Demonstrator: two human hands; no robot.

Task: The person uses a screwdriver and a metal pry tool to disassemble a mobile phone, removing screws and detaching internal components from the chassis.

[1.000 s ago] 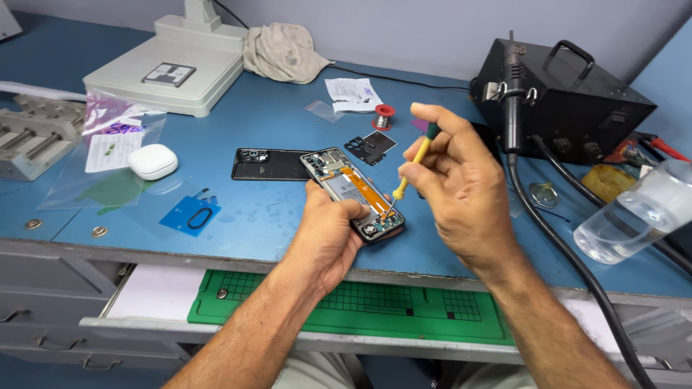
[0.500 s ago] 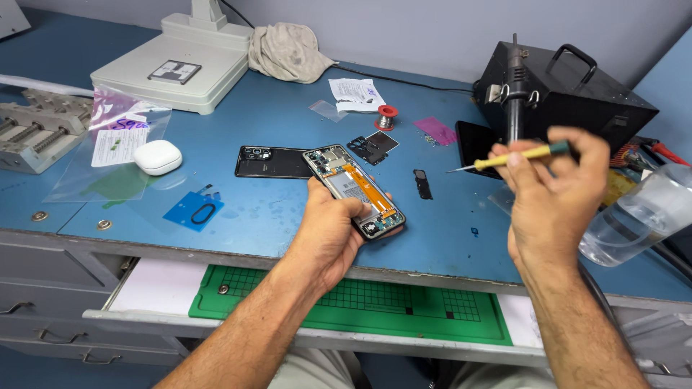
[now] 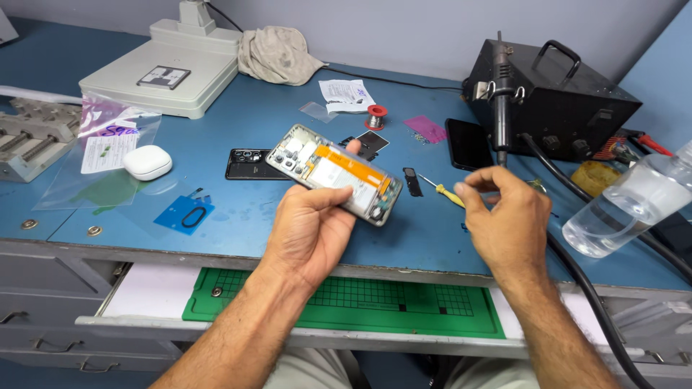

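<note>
My left hand [image 3: 313,227] grips an opened phone [image 3: 333,173] with its back cover off, showing an orange flex strip and circuit parts, lifted a little above the blue table [image 3: 238,130]. My right hand [image 3: 504,223] hovers to the right with fingers loosely curled and nothing in it. A small yellow-handled screwdriver [image 3: 445,192] lies on the table just left of that hand. A black phone back cover [image 3: 249,164] lies behind the held phone. A small black part [image 3: 412,181] rests beside the screwdriver.
A black hot-air station [image 3: 555,101] stands at the back right, its hose [image 3: 584,288] trailing forward. A clear bottle [image 3: 634,205], dark phone [image 3: 468,144], white earbud case [image 3: 147,162], plastic bags [image 3: 108,137], solder spool [image 3: 374,115], cloth [image 3: 277,54], white device [image 3: 162,75] and green mat [image 3: 346,306] surround me.
My right hand has come down and let go of the yellow screwdriver, which now lies on the table. My left hand has lifted and tilted the opened phone.
</note>
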